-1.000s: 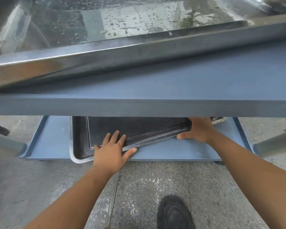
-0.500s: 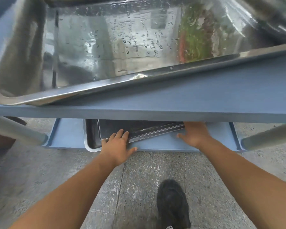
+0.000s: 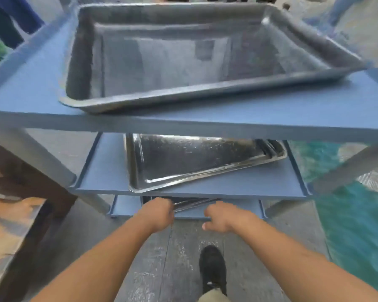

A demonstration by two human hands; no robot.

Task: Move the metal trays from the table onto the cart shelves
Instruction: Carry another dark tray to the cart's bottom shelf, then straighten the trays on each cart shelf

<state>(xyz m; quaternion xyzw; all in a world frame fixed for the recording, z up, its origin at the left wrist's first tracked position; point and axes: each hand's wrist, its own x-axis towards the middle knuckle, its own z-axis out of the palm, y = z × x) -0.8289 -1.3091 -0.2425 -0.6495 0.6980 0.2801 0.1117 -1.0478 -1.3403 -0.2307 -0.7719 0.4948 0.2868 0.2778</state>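
Observation:
A blue three-shelf cart fills the view. A deep metal tray lies on its top shelf. A flat metal tray sits askew on the middle shelf. On the bottom shelf only a sliver of another metal tray shows. My left hand is curled at that tray's front edge; blur hides whether it grips it. My right hand hangs just in front of the bottom shelf's lip, its fingers loosely bent and holding nothing.
A brown wooden surface stands at the left beside the cart. The cart's grey legs angle out at both sides. My black shoe is on the grey floor below my hands. A teal floor patch lies to the right.
The view has risen and pulled back, so all three shelves show. Both hands have come off the flat press on the bottom tray and drawn back toward the shelf's front edge.

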